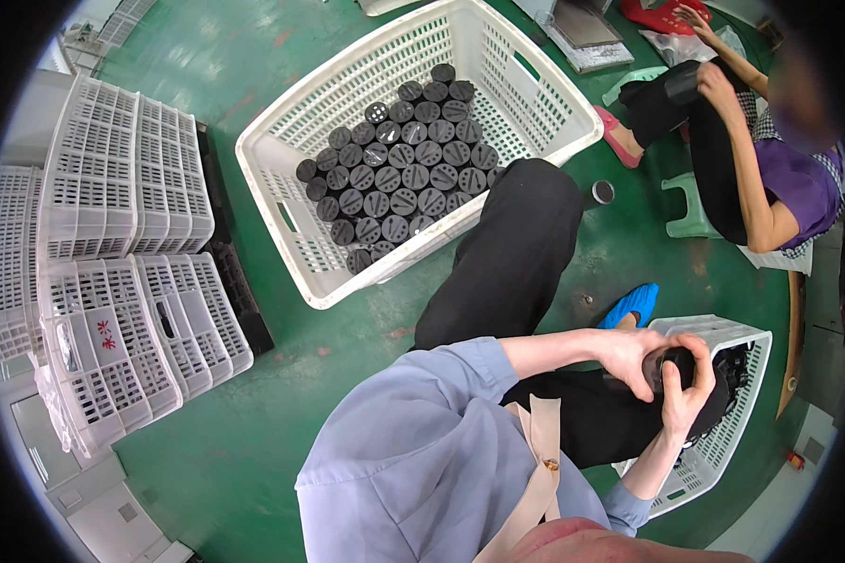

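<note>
Between my two hands, over the edge of a white crate, is a small black cylindrical container point(668, 368). My left hand point(627, 359) is closed around its near side, fingers and thumb curled on it. My right hand point(690, 380) wraps its other side, with the fingers arched over the top and the thumb against it. The fingers hide part of the container. Loose black pieces point(734, 371) fill the white perforated crate point(756, 394) beside my right hand; their exact shape is hard to make out.
A large white crate point(282, 155) ahead holds rows of upright black cylinders with slotted round tops point(404, 178). One similar cylinder point(603, 192) stands on the green floor. White crates point(127, 178) are stacked left. A co-worker point(798, 178) sits at right beside a pale green stool point(690, 211).
</note>
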`<state>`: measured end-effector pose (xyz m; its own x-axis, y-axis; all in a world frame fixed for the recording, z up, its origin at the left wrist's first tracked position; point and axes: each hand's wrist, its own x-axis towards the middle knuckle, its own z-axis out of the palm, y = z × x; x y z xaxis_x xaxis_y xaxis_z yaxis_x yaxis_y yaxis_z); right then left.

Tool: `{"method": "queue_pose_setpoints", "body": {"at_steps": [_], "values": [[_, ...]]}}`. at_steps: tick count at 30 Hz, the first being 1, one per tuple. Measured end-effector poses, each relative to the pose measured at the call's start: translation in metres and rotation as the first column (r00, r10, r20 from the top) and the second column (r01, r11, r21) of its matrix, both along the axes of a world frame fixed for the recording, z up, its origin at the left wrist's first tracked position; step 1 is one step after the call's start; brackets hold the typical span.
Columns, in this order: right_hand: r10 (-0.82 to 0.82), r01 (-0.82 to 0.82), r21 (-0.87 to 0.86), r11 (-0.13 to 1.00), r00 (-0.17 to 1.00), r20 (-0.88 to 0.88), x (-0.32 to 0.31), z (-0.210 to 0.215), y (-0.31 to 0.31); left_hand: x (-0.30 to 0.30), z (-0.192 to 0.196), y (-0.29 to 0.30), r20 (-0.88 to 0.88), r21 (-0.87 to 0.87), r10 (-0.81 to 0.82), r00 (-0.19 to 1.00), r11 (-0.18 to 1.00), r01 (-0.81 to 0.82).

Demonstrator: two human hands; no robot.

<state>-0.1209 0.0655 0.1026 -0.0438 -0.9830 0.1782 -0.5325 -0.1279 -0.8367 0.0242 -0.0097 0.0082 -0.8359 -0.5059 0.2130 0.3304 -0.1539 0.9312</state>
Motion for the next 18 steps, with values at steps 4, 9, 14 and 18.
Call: {"method": "queue_pose_setpoints", "body": {"at_steps": [4, 9, 14, 18], "values": [[-0.476, 0.466, -0.129, 0.875, 0.877, -0.065, 0.018, -0.039, -0.004, -0.025, -0.010, 0.024, 0.044, -0.311, 0.540, 0.841, 0.807, -0.502], [-0.266, 0.263, -0.046, 0.964, 0.957, -0.114, 0.018, -0.028, -0.018, -0.012, -0.019, 0.005, 0.154, -0.279, 0.425, 0.892, 0.885, -0.373], [-0.070, 0.067, 0.052, 0.996, 0.996, 0.054, 0.003, 0.003, -0.007, -0.004, -0.005, -0.002, 0.001, 0.041, -0.098, 0.995, 0.994, 0.098], [-0.550, 0.550, -0.042, 0.834, 0.835, 0.030, 0.023, -0.052, -0.019, -0.020, -0.017, 0.014, 0.224, -0.366, 0.491, 0.842, 0.843, -0.395]]}}
